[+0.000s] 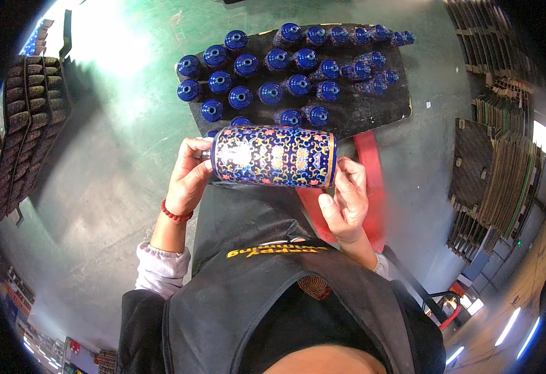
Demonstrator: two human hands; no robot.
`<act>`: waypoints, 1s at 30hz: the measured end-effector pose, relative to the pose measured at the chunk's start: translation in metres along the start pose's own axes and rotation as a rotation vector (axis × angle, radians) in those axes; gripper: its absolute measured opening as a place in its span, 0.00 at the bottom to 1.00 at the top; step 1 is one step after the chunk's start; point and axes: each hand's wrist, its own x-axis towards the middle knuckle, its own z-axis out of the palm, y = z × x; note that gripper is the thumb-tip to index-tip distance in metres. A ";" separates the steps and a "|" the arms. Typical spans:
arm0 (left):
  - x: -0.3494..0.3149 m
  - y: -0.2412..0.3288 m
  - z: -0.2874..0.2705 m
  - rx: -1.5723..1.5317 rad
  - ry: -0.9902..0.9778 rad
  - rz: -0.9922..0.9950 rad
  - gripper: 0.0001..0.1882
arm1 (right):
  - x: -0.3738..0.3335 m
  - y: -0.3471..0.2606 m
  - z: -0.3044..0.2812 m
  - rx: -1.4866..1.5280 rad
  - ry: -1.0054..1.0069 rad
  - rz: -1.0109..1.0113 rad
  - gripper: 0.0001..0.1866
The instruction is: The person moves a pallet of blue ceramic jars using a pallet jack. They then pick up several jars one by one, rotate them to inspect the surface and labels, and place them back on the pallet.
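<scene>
Between both hands (189, 177) (346, 202), a blue patterned bottle (274, 156).

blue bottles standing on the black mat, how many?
28, roughly: blue bottles, all upright in rough rows on the black mat, thinning toward its near edge. The patterned bottle held sideways covers that edge, so more may be hidden.

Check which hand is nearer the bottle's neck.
Left. The left hand grips the bottle at its neck end; the right hand holds the base end.

Flat brown cardboard stacks (503, 168) along the right wall
</scene>
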 end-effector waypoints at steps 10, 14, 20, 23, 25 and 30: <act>-0.013 0.023 0.000 0.648 0.255 0.049 0.10 | -0.006 -0.023 0.026 0.545 0.040 0.682 0.27; -0.004 0.027 0.002 0.817 0.278 0.110 0.10 | -0.009 -0.020 0.028 0.932 0.020 0.979 0.24; -0.001 0.037 -0.012 0.596 0.069 0.042 0.13 | -0.021 -0.020 0.027 1.148 0.154 1.253 0.22; 0.001 0.033 -0.018 0.525 0.056 -0.018 0.12 | -0.026 -0.026 0.029 1.086 0.098 1.226 0.23; 0.002 0.028 -0.021 0.517 0.066 -0.016 0.12 | -0.027 -0.031 0.032 1.029 0.038 1.168 0.24; 0.001 0.017 -0.029 0.393 0.071 -0.114 0.11 | -0.022 -0.051 0.039 0.836 -0.012 1.087 0.26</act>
